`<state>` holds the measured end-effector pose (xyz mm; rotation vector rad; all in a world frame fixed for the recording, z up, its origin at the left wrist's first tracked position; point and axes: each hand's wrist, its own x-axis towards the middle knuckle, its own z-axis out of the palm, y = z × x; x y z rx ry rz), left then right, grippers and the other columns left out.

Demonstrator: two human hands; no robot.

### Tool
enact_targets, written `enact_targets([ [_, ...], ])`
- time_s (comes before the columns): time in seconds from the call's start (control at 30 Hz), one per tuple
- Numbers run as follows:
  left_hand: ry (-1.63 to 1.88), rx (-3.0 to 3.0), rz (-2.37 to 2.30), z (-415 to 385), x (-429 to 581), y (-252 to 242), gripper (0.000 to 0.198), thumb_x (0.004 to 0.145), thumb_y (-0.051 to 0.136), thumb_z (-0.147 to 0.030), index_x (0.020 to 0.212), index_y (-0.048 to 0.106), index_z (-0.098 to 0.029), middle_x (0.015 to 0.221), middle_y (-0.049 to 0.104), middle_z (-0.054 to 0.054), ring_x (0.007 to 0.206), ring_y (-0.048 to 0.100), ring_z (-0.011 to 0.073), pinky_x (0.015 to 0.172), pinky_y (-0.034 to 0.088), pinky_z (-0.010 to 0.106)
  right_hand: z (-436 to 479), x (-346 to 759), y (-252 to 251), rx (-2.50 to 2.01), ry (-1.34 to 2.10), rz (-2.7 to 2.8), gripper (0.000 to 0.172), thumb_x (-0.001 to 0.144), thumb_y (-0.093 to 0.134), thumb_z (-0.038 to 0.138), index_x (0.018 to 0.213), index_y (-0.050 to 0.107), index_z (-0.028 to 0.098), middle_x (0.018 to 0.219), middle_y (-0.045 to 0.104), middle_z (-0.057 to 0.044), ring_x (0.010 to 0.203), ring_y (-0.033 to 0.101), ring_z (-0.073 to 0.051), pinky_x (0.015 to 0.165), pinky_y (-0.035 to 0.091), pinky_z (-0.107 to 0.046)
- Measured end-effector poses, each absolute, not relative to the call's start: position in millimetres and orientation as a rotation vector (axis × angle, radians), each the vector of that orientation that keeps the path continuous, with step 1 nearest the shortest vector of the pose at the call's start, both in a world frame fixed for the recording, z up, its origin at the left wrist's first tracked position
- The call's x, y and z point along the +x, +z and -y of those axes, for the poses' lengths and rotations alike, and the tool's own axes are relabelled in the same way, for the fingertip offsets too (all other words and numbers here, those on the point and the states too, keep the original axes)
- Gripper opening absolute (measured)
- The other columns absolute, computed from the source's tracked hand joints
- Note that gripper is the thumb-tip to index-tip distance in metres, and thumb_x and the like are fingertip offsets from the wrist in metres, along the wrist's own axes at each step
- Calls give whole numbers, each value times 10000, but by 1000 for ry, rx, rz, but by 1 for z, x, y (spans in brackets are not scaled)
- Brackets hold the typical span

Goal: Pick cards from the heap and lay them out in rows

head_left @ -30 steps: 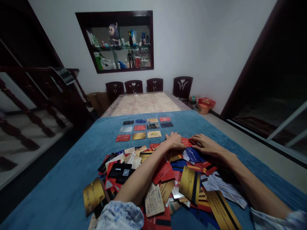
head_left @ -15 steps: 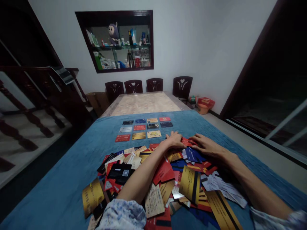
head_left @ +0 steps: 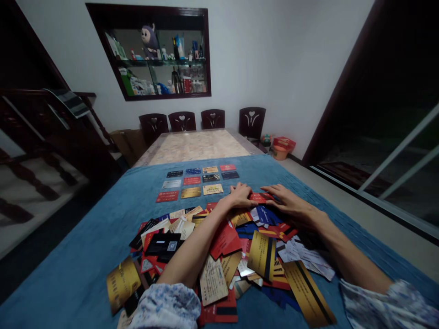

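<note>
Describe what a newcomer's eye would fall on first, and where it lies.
Probably the jumbled heap of red, gold, blue and white rectangular cards, spread on the blue cloth in the foreground. Just beyond it, eleven flat multicoloured cards stand out in three neat rows. A bright red rectangular card shows between the left hand and right hand.

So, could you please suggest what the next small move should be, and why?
I would probably slide the red card leftward to the right end of the nearest row: it lies between the left hand and the right hand, and that row shows three cards, against four in the middle row.
</note>
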<state>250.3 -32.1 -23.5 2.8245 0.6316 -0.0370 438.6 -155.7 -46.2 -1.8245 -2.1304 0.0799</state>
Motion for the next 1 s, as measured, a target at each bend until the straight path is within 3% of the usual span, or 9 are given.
enact_targets([
  [0.17, 21, 2861, -580, 32, 246, -23, 351, 874, 569, -510, 986, 599, -178, 1161, 598, 103, 1186, 431, 292, 991, 359, 428, 158, 443, -48, -1798, 64, 2119, 525, 934, 467, 516, 1330, 579, 189, 1216, 630, -167, 1120, 571, -293, 974, 460, -436],
  [0.4, 127, 2928, -527, 33, 237, -24, 361, 875, 593, -486, 1018, 567, -156, 1159, 585, 133, 1167, 440, 303, 977, 358, 464, 160, 446, -45, -1794, 60, 2135, 544, 900, 495, 588, 1217, 656, 176, 1114, 665, -161, 1033, 588, -302, 925, 474, -454],
  [1.0, 148, 2932, -495, 32, 215, -12, 321, 823, 636, -405, 1051, 591, -184, 1146, 573, 100, 1170, 412, 300, 923, 386, 433, 160, 428, -30, -1757, 70, 2186, 517, 891, 512, 601, 1166, 660, 190, 1102, 613, -150, 1033, 555, -292, 919, 465, -447],
])
